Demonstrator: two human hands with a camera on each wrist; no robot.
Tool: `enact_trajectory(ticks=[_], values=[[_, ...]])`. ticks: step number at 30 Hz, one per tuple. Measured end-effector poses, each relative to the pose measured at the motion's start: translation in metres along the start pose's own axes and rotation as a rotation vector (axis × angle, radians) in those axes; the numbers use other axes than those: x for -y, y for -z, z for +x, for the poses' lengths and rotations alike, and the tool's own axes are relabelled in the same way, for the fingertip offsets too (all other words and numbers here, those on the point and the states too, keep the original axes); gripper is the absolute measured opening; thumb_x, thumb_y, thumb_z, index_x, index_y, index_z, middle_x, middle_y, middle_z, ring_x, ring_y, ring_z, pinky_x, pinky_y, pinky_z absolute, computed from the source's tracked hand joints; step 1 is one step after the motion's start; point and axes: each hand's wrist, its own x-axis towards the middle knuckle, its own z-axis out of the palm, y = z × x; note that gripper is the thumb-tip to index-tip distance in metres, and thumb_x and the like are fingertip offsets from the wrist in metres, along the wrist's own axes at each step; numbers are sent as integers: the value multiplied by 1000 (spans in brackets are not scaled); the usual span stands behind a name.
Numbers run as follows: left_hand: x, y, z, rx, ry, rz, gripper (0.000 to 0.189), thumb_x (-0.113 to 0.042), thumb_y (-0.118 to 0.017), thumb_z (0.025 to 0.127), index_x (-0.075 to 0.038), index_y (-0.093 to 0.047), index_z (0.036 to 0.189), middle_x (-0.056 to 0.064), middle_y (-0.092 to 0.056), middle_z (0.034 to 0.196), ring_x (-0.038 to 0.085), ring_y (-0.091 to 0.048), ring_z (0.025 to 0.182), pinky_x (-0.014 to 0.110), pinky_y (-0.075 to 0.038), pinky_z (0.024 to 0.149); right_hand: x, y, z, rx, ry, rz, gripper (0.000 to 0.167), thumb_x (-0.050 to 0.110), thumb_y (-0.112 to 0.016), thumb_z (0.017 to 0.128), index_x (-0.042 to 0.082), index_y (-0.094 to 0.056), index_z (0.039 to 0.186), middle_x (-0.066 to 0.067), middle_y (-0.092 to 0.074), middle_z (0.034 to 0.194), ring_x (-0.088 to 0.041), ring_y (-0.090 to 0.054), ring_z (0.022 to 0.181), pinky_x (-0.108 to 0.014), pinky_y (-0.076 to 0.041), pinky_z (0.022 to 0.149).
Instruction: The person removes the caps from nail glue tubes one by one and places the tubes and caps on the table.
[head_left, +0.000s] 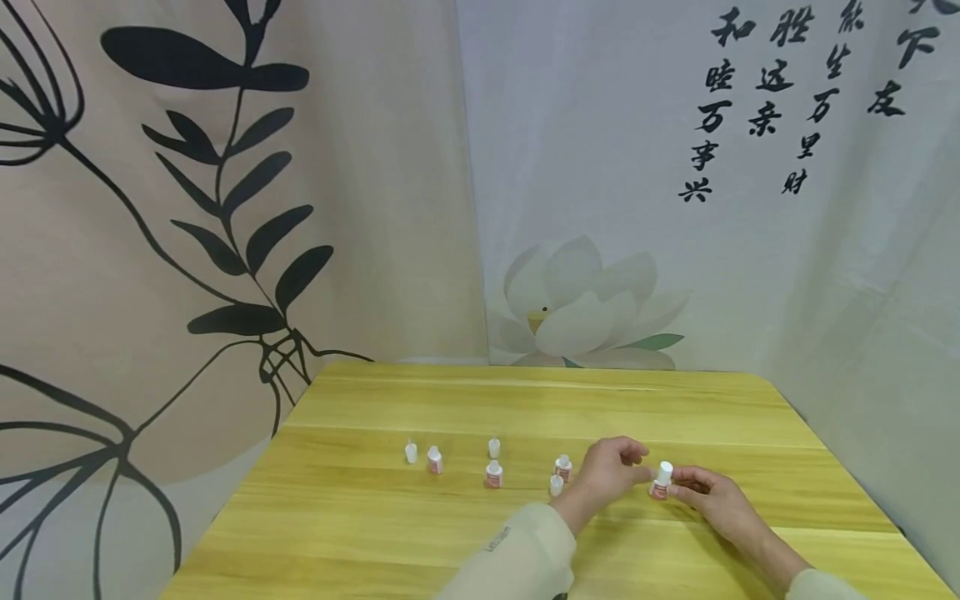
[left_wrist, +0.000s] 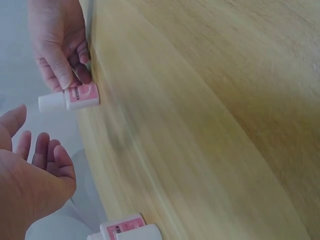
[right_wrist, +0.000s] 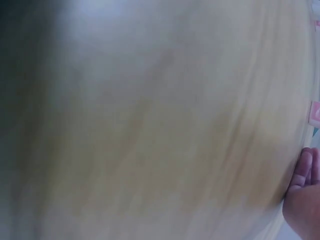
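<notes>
A small white bottle with a pink label stands upright on the table under its white cap. My right hand holds this bottle from the right, thumb and fingertips at its side; the left wrist view shows the same bottle. Just left of it is my left hand, its fingers loosely bent and holding nothing. Apart from the bottle, that left hand shows a gap between thumb and fingers. In the right wrist view only part of the right hand appears, at the edge.
Three uncapped bottles stand further left: one beside my left forearm, another mid-table, a third leftmost. Near each sits a loose white cap with its narrow tip up. All are on a wooden table.
</notes>
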Motion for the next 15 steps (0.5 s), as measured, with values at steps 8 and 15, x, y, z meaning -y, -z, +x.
enact_trajectory(ticks=[8,15], values=[[1,-7,1,-3,7,4,24,-16,-81,83,-14,-72,106,-9,-62,94,5,-54,84,25,-49,73,-2,0,1,2,-10,-6,38,28,-70,94,1,-65,119,-12,-66,118,-15,-59,102,-26,-50,82],[3,-13,6,4,17,7,24,-14,-80,83,-14,-72,106,-9,-62,94,5,-54,83,24,-49,72,-3,0,1,12,-5,26,38,26,-70,94,-1,-64,120,-12,-68,116,-14,-61,102,-26,-50,83]])
